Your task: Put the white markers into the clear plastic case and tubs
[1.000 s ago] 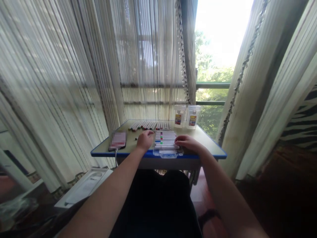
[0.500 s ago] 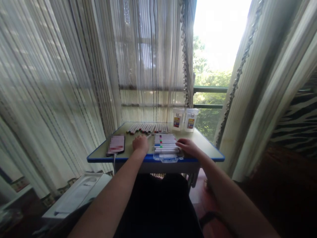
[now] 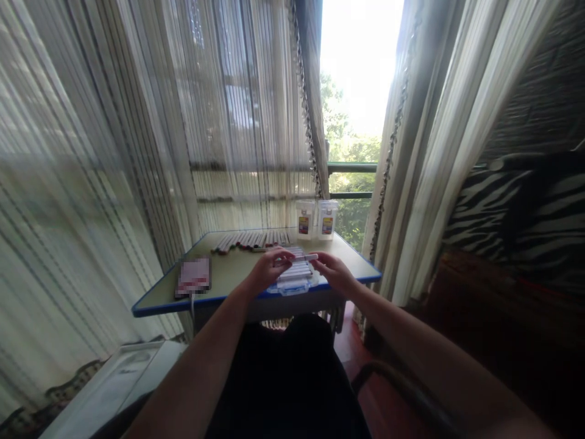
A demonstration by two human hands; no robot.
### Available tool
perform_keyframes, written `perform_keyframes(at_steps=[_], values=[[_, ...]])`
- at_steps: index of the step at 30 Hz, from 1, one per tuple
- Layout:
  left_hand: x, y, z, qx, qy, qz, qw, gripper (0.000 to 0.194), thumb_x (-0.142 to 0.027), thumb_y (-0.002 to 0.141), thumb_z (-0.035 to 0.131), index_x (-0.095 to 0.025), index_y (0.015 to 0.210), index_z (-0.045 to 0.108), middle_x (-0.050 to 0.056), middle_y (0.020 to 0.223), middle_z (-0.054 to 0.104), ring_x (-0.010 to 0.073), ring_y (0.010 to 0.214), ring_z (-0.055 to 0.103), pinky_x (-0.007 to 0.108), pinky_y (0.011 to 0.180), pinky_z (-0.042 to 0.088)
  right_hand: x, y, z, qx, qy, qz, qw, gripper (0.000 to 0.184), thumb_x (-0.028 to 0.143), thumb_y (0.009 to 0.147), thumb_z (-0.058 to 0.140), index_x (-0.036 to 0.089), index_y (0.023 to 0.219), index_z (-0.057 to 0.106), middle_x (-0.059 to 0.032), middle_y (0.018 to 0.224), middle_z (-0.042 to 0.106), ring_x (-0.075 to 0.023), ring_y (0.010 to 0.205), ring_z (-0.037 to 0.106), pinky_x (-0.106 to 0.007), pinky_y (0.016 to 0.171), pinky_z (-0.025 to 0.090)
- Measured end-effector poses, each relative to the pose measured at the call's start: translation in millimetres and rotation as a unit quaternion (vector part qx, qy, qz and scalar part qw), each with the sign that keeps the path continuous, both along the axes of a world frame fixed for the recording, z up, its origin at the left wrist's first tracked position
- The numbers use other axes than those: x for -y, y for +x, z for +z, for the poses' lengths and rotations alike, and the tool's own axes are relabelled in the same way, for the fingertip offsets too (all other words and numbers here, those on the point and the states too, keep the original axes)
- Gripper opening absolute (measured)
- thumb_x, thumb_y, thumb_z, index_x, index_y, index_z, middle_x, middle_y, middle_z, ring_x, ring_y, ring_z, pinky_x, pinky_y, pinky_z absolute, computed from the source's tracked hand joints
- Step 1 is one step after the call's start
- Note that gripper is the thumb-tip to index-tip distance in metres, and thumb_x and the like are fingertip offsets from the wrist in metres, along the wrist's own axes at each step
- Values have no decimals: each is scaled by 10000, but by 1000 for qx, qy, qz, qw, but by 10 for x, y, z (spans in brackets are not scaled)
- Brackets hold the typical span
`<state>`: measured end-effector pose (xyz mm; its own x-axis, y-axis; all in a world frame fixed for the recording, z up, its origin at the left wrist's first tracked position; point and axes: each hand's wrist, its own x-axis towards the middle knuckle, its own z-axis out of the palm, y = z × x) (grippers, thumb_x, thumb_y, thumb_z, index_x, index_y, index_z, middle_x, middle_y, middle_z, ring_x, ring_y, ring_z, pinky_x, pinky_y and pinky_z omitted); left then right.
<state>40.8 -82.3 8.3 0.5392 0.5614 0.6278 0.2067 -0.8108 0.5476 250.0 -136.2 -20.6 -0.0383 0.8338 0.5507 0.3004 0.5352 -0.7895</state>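
Left hand [image 3: 267,271]: lifted off counter [image 3: 228,277] since 0.5 s ago, fingers clamped on left end of marker [image 3: 302,258].
Right hand [image 3: 336,272]: also up, off the case; fingers pinching marker's right end.
Marker: white, held level btwn both hands, centre frame, just above clear marker case [image 3: 295,281].
Change: was flat among the others, now raised, so one pen picked out for handling.
Behind: row of markers [image 3: 251,239] at counter's far edge, two small jars [image 3: 316,219] right of it.
Left side: phone [image 3: 194,275], cable trailing off edge.
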Motion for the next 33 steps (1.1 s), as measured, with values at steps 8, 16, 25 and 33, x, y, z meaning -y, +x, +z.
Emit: perform_keyframes(at_steps=[8,16,25,33], values=[[136,52,-65,-65,56,68,994,152,-232,739,621,-149,863,650,56,864,608,143,755,574,263,693,484,17,-200,88,-96,9,28,995,380,456,713,661,151,938,662,-8,689,608,-110,601,521,-253,562,430],[310,56,-38,-81,67,94,990,257,-337,811,544,-157,921,690,84,923,656,195,889,597,319,833,453,-44,-151,136,-201,-14,97,975,442,390,653,723,189,1028,605,-52,915,690,-135,714,587,-269,599,465],[303,153,-113,51,-63,121,989,282,-393,706,667,-144,836,691,61,776,687,156,655,617,251,580,480,-5,-263,149,-127,23,30,991,371,361,687,696,196,982,544,-56,980,635,-145,793,610,-283,677,504],[302,274,-199,279,-305,30,910,459,-385,534,816,-135,828,565,45,750,694,192,702,681,333,666,574,-5,-383,33,66,40,-22,997,209,331,764,624,168,891,593,-48,789,663,-146,698,613,-272,638,480]])
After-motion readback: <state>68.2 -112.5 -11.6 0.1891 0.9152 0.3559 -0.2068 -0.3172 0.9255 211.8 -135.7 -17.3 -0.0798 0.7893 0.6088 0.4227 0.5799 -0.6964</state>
